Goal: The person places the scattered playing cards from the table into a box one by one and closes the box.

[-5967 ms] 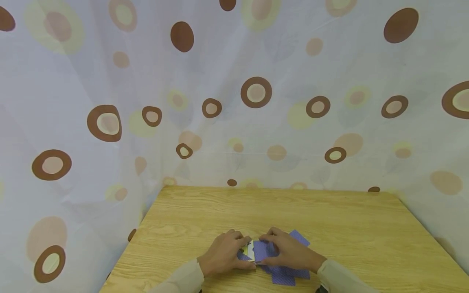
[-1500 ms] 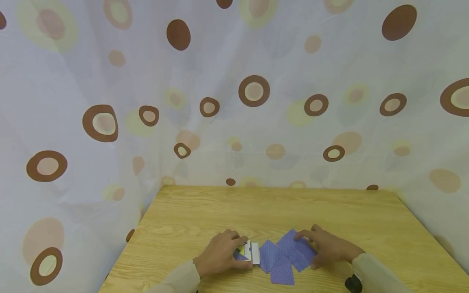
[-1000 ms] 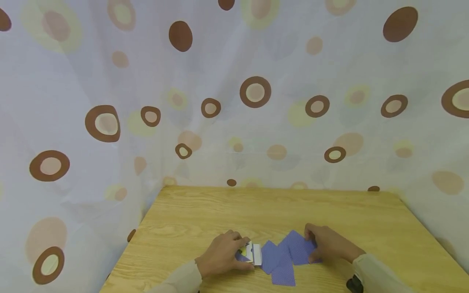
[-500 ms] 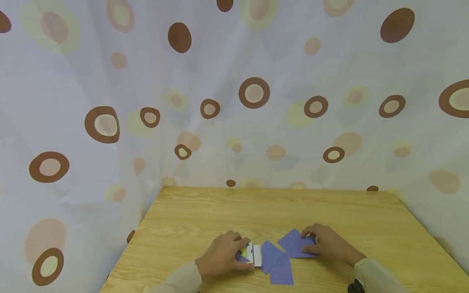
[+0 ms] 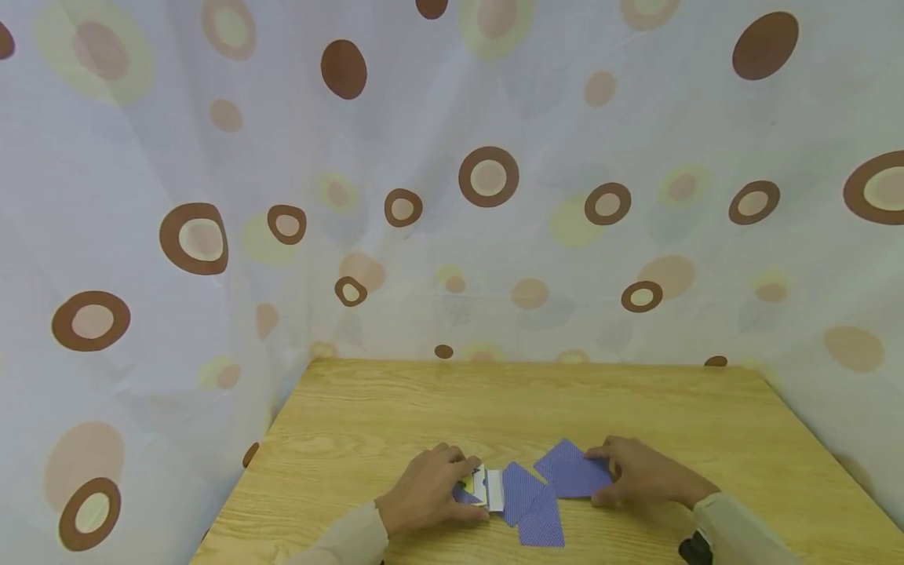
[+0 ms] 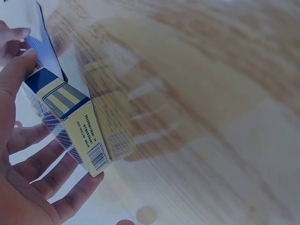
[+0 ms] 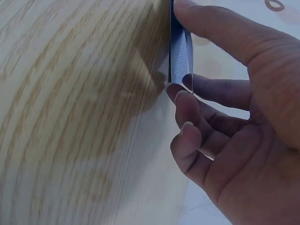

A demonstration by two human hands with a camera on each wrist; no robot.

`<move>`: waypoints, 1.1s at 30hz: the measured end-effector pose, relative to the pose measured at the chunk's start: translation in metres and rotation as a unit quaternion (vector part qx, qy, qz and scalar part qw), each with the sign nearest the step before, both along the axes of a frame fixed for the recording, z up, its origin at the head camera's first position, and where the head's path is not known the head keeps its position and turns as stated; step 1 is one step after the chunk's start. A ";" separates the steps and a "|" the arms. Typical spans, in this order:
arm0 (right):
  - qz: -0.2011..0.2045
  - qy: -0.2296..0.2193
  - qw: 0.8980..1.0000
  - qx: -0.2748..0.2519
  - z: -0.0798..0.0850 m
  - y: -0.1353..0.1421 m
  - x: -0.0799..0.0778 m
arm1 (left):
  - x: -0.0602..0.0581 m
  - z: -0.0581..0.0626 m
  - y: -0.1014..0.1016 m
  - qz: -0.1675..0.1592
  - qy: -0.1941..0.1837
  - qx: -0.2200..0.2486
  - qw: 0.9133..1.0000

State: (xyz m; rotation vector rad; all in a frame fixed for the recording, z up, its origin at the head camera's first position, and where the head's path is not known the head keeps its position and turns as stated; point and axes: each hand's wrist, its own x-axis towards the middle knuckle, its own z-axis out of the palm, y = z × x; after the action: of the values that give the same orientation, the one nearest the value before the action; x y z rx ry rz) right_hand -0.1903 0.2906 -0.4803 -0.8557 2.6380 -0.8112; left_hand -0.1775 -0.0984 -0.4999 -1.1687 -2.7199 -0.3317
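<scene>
fingers (image 5: 468, 466) of l hand (image 5: 425, 491) are curling round box (image 5: 479, 485) on table (image 5: 494, 408); r hand (image 5: 641, 475) is pinching cards (image 5: 577, 477), 2 more cards (image 5: 542, 522) lying btwn (head cam). l wrist cam: fingers are gripping box, barcode (image 6: 97, 156) showing. r wrist cam: fingers are nearly closing, cards filling gap.

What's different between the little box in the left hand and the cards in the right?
The box is thick and squared-off; the cards are thin and flat. The box is partly cream, with a barcode; the cards show a plain patterned blue side. Both have blue on them, and both are being held.
</scene>
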 end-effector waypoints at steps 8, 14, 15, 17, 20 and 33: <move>-0.005 0.032 0.999 0.000 0.010 -0.004 0.001 | 0.000 0.003 0.001 -0.002 0.008 -0.004 1.000; -0.017 0.054 0.998 -0.002 0.009 -0.006 -0.002 | 0.001 0.004 0.001 0.002 0.014 -0.006 1.000; -0.019 0.056 0.998 -0.003 0.009 -0.006 -0.002 | 0.001 0.004 0.001 0.002 0.011 -0.006 1.000; -0.022 0.062 0.998 -0.003 0.008 -0.006 -0.003 | 0.001 0.004 0.001 0.003 0.007 -0.005 1.000; -0.030 0.072 0.997 -0.003 0.008 -0.005 -0.002 | 0.002 0.003 0.001 0.002 0.004 -0.006 1.000; -0.034 0.071 0.997 -0.019 0.009 -0.011 0.000 | 0.001 0.002 0.002 -0.004 0.002 0.001 1.000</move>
State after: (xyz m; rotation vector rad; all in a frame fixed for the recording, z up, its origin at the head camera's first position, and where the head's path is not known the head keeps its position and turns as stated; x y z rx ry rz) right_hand -0.1900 0.2796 -0.4716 -0.8675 2.7983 -0.8502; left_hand -0.1765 -0.0965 -0.4974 -1.1792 -2.7112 -0.3338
